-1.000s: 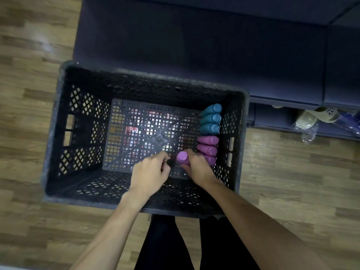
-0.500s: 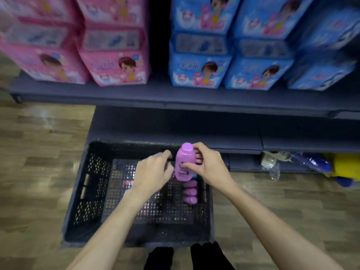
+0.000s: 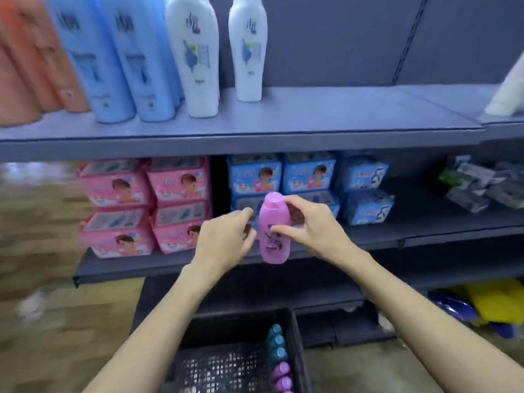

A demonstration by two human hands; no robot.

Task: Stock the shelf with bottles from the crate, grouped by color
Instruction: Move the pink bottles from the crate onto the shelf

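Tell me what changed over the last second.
The right hand lifted the purple bottle out of the crate and up to shelf height, upright. The left hand rose alongside, empty, fingers curled. Unchanged: right hand grips the bottle throughout; teal bottles and purple ones stay against the crate's right wall.

Pink bottle (image 3: 274,231): smooth glossy plastic. Crate (image 3: 243,321): dark matt plastic lattice. Shelf (image 3: 326,114): matt grey metal. Floor (image 3: 56,321), lower left: wood-look planks.
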